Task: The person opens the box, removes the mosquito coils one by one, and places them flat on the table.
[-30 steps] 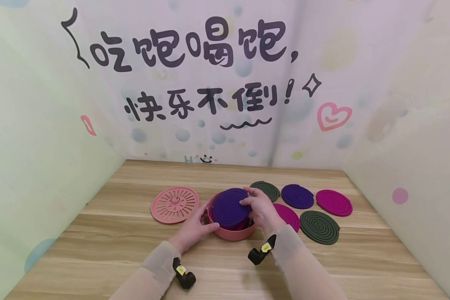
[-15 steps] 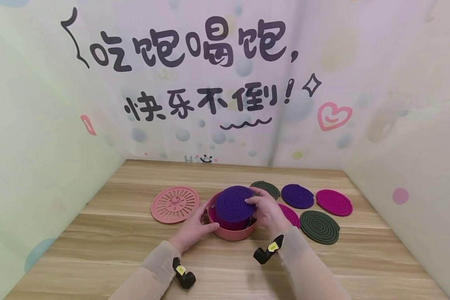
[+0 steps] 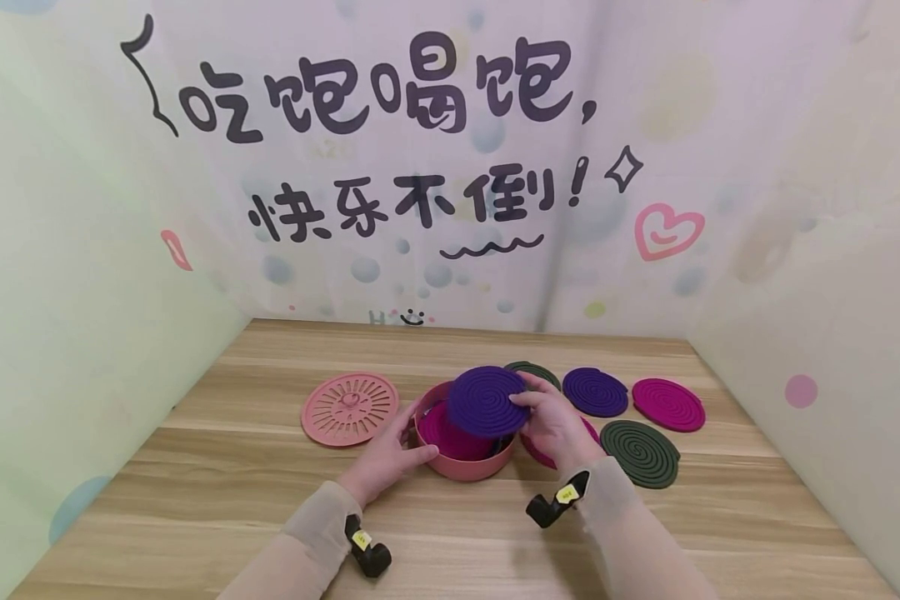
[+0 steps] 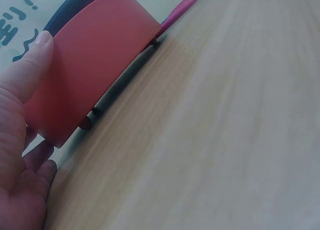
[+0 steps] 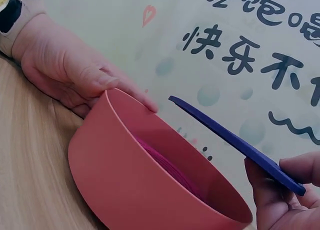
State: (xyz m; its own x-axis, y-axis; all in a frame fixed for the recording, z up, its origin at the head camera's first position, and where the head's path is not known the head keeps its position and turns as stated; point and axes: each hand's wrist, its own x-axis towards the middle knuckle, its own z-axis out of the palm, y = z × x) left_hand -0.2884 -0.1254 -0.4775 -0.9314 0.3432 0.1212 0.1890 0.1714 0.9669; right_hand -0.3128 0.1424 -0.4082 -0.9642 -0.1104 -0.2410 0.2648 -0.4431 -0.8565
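My right hand [image 3: 558, 421] pinches a blue-purple mosquito coil [image 3: 487, 400] by its right edge, thumb on top and fingers beneath. In the right wrist view this coil [image 5: 230, 140] hangs tilted above the pink round mosquito coil holder [image 5: 145, 190]. A magenta coil [image 3: 444, 435] lies inside the holder. My left hand [image 3: 393, 458] grips the holder's left side. In the left wrist view its thumb lies against the wall of the holder [image 4: 95, 60], with fingers around the lower edge. The holder stands on small feet on the table.
The pink slotted lid [image 3: 333, 421] lies left of the holder. To the right lie more coils: a blue one [image 3: 595, 392], a magenta one [image 3: 669, 406], a green one [image 3: 640, 454], and a green one [image 3: 534, 377] behind. Another magenta coil [image 3: 537, 452] is partly hidden by my right hand.
My right hand has lifted the blue-purple coil and drawn it to the right, so more of the magenta coil in the holder shows. My left hand has stayed on the holder.
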